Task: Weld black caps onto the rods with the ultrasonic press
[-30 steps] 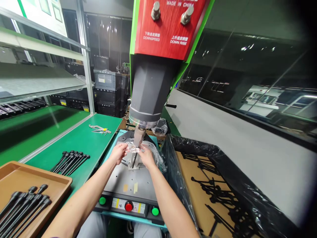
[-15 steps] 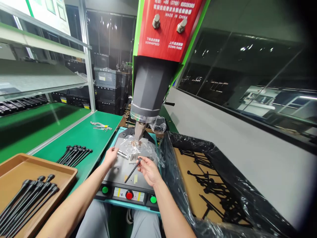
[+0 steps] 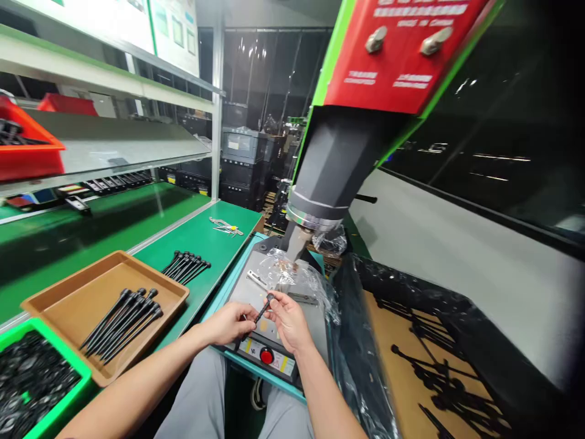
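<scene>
A short black plastic rod with a rounded head [image 3: 262, 312] is held slantwise between my two hands, over the front of the machine's grey base plate [image 3: 242, 286]. My right hand [image 3: 289, 322] pinches it near its head. Closed at the lower end of the same rod are the fingers of my left hand [image 3: 234, 323], which partly cover it. Just beyond my hands lies a small metal fixture [image 3: 257, 280], with clear plastic film [image 3: 315, 280] around it. The grey metal horn [image 3: 298, 242] points down over the film.
To the left, a brown tray [image 3: 34, 302] holds several black rods, with another bundle [image 3: 186, 266] on the green table. A green bin [image 3: 86, 375] of small black parts sits nearer. At right stands a lined box [image 3: 388, 366] with black parts. A red button [image 3: 266, 355] faces me.
My left hand has come from beside the fixture down to the rod's lower end. My right hand still holds the rod. The view has turned left, bringing the green bin into sight.
</scene>
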Tool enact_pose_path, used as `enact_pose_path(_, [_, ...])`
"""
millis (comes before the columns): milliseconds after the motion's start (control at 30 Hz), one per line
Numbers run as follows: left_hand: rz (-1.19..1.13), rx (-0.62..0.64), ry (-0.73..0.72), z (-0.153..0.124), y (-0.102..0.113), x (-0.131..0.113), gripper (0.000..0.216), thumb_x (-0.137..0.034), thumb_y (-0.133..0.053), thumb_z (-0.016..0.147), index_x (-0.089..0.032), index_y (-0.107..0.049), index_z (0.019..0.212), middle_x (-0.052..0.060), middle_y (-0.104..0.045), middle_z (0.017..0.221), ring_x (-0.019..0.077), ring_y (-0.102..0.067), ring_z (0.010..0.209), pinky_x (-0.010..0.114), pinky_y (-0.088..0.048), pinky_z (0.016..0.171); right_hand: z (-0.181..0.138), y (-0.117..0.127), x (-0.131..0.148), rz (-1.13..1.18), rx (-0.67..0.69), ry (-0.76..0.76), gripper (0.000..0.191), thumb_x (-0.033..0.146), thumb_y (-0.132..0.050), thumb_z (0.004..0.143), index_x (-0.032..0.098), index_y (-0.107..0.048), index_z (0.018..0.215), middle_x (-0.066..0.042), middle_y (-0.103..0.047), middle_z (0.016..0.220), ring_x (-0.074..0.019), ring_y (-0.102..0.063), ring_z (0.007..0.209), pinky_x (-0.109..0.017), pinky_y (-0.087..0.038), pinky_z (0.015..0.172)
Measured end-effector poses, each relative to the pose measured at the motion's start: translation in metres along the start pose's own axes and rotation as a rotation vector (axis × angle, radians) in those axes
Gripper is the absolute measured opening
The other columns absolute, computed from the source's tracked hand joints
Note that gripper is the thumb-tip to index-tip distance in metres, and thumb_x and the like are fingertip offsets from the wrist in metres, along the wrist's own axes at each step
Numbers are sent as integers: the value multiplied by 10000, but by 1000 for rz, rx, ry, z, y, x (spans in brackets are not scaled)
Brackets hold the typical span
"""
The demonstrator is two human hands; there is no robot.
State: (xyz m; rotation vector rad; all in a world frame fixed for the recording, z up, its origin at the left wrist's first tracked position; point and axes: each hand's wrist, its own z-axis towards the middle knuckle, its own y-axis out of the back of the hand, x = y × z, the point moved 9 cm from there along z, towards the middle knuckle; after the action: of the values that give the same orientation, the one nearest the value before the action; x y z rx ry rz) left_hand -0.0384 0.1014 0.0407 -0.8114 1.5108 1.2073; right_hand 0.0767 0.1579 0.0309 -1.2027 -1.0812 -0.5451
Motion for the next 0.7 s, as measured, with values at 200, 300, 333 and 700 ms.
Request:
enact_pose_path(200, [411,-409,91,4,126,26,34,-233,-661,664,-228,-685,688,7,-682,673,191,-593,641,252,-413,612,-7,11,-9,-101,-34,-60,550,436,-839,658,168,-627,1089,-69,-673,905,-176,-620,750,-291,-513,651])
enact_pose_path(300, [512,-580,168,4,202,45,40,-212,-655,648,-223,-656,687,17,-677,720,205,-589,710,268,-404,680,-17,25,-14,-162,-41,-80,515,472,-824,669,162,-639,1037,-56,-674,832,-164,-605,704,-271,-493,621])
enact_pose_path(333, [545,-623,192,3,224,50,32,-212,-642,656,-220,-644,687,18,-665,711,207,-583,714,272,-399,687,-20,30,-17,-172,-52,-90,503,478,-820,673,162,-643,1022,-54,-673,821,-162,-601,700,-267,-490,619])
enact_pose_path(700, [755,-736,329,-14,300,88,115,-250,-545,773,-223,-639,833,31,-684,830,213,-596,803,290,-404,740,-49,98,-45,-121,-266,-241,513,506,-867,568,176,-699,923,-80,-687,810,-196,-612,678,-302,-519,603])
